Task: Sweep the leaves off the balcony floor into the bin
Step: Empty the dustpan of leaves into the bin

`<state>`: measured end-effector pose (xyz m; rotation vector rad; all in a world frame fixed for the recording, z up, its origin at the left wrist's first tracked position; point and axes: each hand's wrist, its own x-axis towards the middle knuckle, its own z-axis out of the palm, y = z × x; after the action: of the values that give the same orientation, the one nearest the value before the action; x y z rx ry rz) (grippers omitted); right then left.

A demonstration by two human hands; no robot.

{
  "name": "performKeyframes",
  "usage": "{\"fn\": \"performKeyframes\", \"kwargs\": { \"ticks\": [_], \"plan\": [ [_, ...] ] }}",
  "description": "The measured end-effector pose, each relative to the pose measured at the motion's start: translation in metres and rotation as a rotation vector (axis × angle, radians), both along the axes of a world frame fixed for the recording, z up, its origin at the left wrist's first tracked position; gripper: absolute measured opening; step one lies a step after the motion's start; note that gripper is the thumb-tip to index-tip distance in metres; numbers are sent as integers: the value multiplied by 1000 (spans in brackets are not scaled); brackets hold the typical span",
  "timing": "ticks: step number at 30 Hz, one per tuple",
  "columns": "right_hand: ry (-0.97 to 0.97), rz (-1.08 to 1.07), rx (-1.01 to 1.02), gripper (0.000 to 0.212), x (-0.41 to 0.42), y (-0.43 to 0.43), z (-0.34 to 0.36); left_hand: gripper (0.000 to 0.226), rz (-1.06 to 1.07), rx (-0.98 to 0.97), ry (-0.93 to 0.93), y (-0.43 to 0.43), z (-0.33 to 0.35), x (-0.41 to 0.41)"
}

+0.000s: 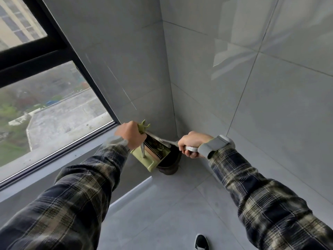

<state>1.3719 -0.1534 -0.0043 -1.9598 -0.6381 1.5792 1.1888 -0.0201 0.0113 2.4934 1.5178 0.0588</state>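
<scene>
One view to log: the head camera, looking down into the balcony corner.

Grip, left hand [129,135]: fingers curled tight round the green top of the dustpan's pole. The dustpan [144,162] hangs tilted, its toothed open edge over the mouth of the bin [171,166]. The bin stands on the floor [162,213] where two tiled walls [234,87] meet.

Position of the leaves [158,146]: a dark clump inside the pan, close to the teeth. The inside of the bin is too dark to read, so I cannot tell whether any have dropped in.

Grip, right hand [191,144]: fist closed round a silver handle [167,141] that runs toward the pan's mouth. It is probably the broom, but the brush end is hidden, so this is unconfirmed. A grey band [216,144] sits on that wrist.

Also in frame: window [54,105] at left, one black shoe [201,241] at the bottom edge.

Judgement: this is the emptying step, late in the task.

Risks from here:
- The pan looks about as wide as the bin mouth, so a fast tip could send leaves over the rim onto the floor.
- Leaves may snag in the teeth. Raking them loose with the handle could flick them sideways.
- The bin looks light, and a knock from the pan could shift or topple it.
- The pan hangs from one end of its pole, so it may swing.
</scene>
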Motion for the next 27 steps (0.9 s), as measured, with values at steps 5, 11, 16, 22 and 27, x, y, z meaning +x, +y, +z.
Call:
{"fn": "performKeyframes", "kwargs": {
  "ticks": [5, 11, 16, 22, 27],
  "plan": [
    [-74, 17, -26, 9, 21, -5, 5, 15, -38, -3, 27, 5, -3, 11],
    [-104, 27, -29, 6, 35, -15, 14, 13, -51, 6, 25, 7, -4, 14],
    [-167, 30, -20, 7, 38, -23, 15, 15, -84, 10, 5, 7, -7, 12],
    [-182, 14, -12, 7, 45, -34, 15, 18, -158, 25, 10, 6, -12, 12],
    [-197, 26, -31, 6, 46, -40, 15, 18, -190, 40, 57, 9, -18, 7]
  ]
}}
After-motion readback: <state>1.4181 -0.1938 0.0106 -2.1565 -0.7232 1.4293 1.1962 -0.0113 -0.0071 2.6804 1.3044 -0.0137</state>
